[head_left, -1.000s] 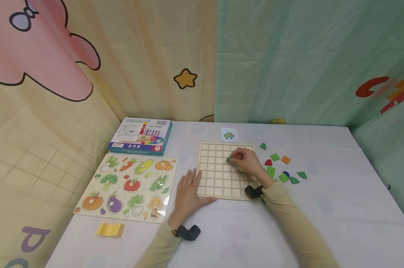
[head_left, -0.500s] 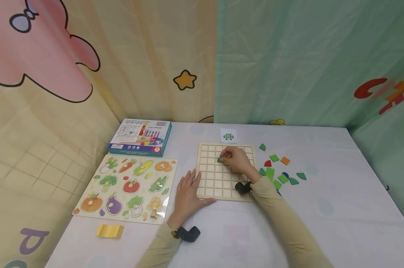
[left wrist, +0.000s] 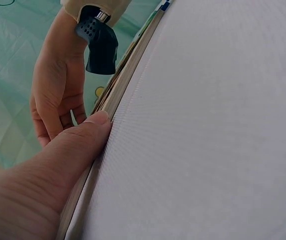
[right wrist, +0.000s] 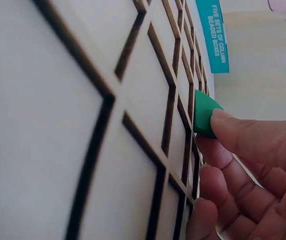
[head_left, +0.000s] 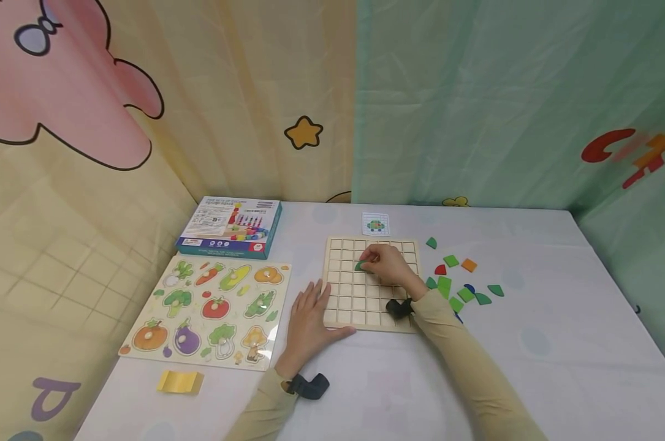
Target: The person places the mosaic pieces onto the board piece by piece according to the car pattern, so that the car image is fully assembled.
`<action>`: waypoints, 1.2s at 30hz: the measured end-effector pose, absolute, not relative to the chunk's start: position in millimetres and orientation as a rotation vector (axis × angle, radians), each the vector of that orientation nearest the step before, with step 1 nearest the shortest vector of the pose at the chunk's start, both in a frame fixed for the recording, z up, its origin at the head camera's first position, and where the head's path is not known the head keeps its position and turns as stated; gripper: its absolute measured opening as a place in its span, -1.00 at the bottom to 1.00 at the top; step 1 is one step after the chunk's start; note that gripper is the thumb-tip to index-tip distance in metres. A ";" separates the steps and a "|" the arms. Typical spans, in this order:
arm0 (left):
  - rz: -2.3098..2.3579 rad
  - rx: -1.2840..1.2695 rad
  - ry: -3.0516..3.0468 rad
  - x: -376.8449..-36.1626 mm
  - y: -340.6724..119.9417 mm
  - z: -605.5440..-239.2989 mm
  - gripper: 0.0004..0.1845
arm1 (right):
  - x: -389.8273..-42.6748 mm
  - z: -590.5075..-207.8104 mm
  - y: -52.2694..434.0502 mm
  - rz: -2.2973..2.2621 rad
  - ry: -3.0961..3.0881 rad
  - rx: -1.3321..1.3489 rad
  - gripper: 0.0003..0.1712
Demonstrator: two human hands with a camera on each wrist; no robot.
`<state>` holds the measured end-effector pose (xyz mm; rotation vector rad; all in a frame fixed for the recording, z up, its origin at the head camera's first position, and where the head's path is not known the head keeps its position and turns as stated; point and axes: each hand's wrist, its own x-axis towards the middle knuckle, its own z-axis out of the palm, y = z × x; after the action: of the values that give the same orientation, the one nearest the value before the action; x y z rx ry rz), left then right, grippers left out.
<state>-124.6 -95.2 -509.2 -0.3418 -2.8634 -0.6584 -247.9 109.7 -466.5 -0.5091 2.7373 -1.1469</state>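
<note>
A green piece [right wrist: 204, 114] with one curved edge is over the grid board [head_left: 345, 289], in its upper middle part, pinched between the thumb and fingers of the right hand [head_left: 386, 264]. At the board's left side, the left hand [head_left: 308, 318] lies with fingers spread, the thumb along the board's near edge. Beyond the board's far edge is a picture card [head_left: 376, 224]; to its right, loose pieces [head_left: 444, 286] are scattered on the tabletop [head_left: 536, 380].

The piece could catch on a raised divider or sit askew if it is turned wrongly to its cell, and the board might slide should the left hand's light-looking hold give.

Whether the piece touches the board cannot be told; the right hand covers several cells. A blue piece [head_left: 458, 317] is largely hidden by the right sleeve [head_left: 464, 349], and the card's pattern is too small to read closely.
</note>
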 end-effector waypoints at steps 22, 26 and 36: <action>-0.674 -0.329 -2.876 -123.6 -95.0 -507.8 0.15 | -250.3 -459.8 108.0 -0.934 2.789 -0.435 -0.87; -0.672 -0.335 -2.863 -124.1 -95.2 -509.1 0.14 | -249.7 -459.2 107.4 -0.904 2.811 -0.411 -0.84; -0.659 -0.338 -2.873 -124.2 -95.9 -509.4 0.14 | -248.0 -456.6 106.6 -0.859 2.840 -0.396 -0.85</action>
<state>-124.2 -95.9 -509.4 -0.3377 -2.8731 -0.6591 -248.0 106.6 -456.6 -0.3960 2.8396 -0.8590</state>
